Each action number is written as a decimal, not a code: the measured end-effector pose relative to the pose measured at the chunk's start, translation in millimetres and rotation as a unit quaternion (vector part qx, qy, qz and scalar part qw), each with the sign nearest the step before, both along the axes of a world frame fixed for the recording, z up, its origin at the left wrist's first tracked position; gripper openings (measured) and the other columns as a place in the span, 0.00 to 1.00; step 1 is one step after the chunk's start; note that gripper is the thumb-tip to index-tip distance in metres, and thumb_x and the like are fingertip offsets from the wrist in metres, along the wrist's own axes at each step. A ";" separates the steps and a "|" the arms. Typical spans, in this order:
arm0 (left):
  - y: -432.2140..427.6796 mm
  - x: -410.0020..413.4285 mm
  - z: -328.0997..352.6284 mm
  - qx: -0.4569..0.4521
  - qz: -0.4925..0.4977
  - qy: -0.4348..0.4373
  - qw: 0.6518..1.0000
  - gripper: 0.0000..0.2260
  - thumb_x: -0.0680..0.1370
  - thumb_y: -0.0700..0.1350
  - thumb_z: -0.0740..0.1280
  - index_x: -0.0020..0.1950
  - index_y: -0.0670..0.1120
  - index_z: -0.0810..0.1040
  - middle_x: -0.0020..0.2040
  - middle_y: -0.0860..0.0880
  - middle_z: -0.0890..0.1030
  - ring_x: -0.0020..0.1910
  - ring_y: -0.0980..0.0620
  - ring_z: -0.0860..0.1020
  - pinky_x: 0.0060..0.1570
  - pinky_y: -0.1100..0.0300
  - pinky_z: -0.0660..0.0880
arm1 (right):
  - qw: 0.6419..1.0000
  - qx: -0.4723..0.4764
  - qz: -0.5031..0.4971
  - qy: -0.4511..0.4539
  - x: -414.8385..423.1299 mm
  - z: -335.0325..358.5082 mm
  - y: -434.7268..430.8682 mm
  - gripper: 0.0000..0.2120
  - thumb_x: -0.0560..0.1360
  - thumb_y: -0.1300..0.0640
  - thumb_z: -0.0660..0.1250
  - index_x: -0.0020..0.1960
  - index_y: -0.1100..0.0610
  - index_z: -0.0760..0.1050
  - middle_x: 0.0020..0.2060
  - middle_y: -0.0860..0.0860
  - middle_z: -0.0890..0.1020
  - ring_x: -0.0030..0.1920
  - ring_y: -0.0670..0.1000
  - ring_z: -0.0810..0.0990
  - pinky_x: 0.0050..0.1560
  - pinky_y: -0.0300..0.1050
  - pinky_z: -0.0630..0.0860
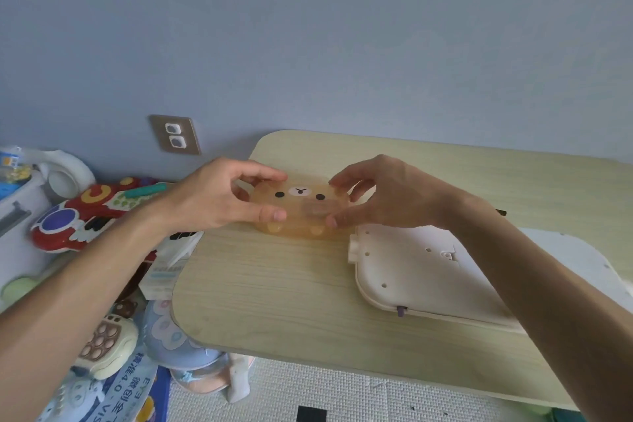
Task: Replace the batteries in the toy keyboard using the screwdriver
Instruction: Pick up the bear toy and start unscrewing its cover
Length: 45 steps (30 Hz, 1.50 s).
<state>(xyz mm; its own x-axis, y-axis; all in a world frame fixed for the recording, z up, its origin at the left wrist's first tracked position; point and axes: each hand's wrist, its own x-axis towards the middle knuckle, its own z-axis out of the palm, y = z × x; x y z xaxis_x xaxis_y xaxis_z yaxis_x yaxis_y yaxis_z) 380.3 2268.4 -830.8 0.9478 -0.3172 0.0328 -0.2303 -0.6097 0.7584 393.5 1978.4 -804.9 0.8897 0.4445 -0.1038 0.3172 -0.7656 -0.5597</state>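
Translucent amber bear-faced plastic case [301, 207], mid far edge of the pale wooden table [274, 301]: left hand [219, 197] and right hand [383, 195] pinching its ends, probably opening it. White toy keyboard [428, 271] lying face-down at right edge; screwdriver unseen.

We are looking at a translucent amber box [301, 212] with a bear face in black dots and a white muzzle, near the far edge of a pale wood-grain desk [274, 288]. A cream-white toy keyboard [421, 271] is showing its plain underside by the right edge.
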 end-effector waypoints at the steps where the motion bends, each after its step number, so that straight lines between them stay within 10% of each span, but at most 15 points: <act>1: -0.4 -0.5 -0.2 0.000 -0.003 -0.001 1.000 0.36 0.60 0.68 0.82 0.66 0.60 0.83 0.60 0.64 0.85 0.60 0.59 0.84 0.68 0.48 0.78 | 1.000 0.000 0.001 -0.001 0.2 -0.5 0.2 0.35 0.65 0.37 0.82 0.69 0.46 0.79 0.58 0.38 0.83 0.58 0.42 0.82 0.64 0.45 0.78; 12: -0.3 0.1 -3.1 0.002 -0.001 0.008 1.000 0.36 0.59 0.70 0.82 0.65 0.66 0.81 0.62 0.56 0.84 0.56 0.50 0.87 0.67 0.46 0.79 | 1.000 -0.002 -0.002 -0.007 4.3 -3.0 2.6 0.33 0.63 0.37 0.83 0.65 0.45 0.80 0.56 0.38 0.82 0.56 0.43 0.83 0.62 0.47 0.80; 31: 11.0 -2.4 -6.4 0.082 0.007 0.016 0.996 0.43 0.55 0.72 0.83 0.69 0.68 0.77 0.64 0.63 0.83 0.60 0.62 0.82 0.67 0.49 0.77 | 0.999 -0.016 -0.006 0.029 0.9 -5.1 3.3 0.27 0.64 0.38 0.83 0.60 0.45 0.82 0.53 0.39 0.85 0.52 0.43 0.84 0.60 0.47 0.80; 45: -50.5 32.9 -12.9 0.057 0.018 -0.051 0.997 0.30 0.69 0.54 0.81 0.69 0.57 0.78 0.57 0.63 0.81 0.43 0.77 0.77 0.47 0.72 0.71 | 0.971 -0.095 -0.218 -0.030 17.8 -6.4 -144.8 0.23 0.67 0.51 0.84 0.61 0.51 0.85 0.54 0.45 0.87 0.52 0.48 0.85 0.58 0.45 0.78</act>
<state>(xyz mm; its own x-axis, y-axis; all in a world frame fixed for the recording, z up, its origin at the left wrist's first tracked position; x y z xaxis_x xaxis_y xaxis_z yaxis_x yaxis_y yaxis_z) 413.2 2217.9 -843.7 0.9523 -0.2903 0.0945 -0.2786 -0.7002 0.6574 411.2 1833.5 -811.3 0.9960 0.0018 -0.0888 -0.0328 -0.9217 -0.3866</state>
